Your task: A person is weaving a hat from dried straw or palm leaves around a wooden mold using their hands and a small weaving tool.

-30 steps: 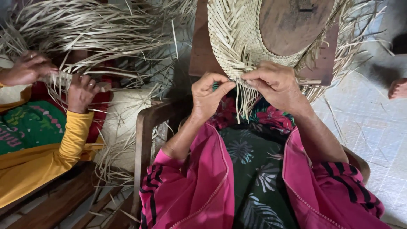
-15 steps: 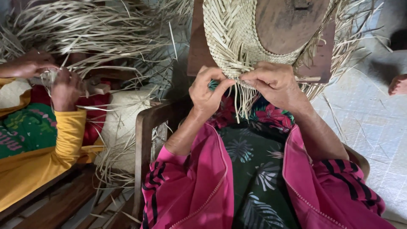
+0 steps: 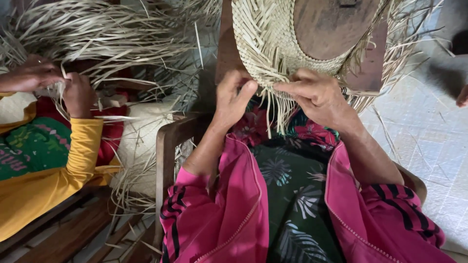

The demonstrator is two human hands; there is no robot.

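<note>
- Head view: the left hand (image 3: 234, 97) and the right hand (image 3: 314, 95) sit close together at the lower edge of a half-woven straw hat (image 3: 265, 44), their fingertips nearly meeting.
- The left hand is pinched shut, thumb against forefinger, on thin straw strands (image 3: 273, 109) at the hat's rim.
- The right hand presses its thumb and extended forefinger on the same woven edge, clamping the hat's rim; a ring shows on one finger.
- The hat is pulled over a rounded brown wooden block (image 3: 331, 27), straight ahead of the person and above the lap; loose strand ends hang down from its edge between the two hands.
- Both forearms come out of bright pink sleeves (image 3: 224, 214) with dark stripes, over a dark green leaf-patterned cloth (image 3: 292, 195) on the lap.
- A curved wooden chair arm (image 3: 170, 146) stands just left of the left forearm.
- Far left, another person in a yellow sleeve (image 3: 73, 160) has both hands (image 3: 53, 83) closed on a second bundle of straw (image 3: 97, 34), well apart from the hat.
- Pale tiled floor (image 3: 429, 146) lies to the right.
</note>
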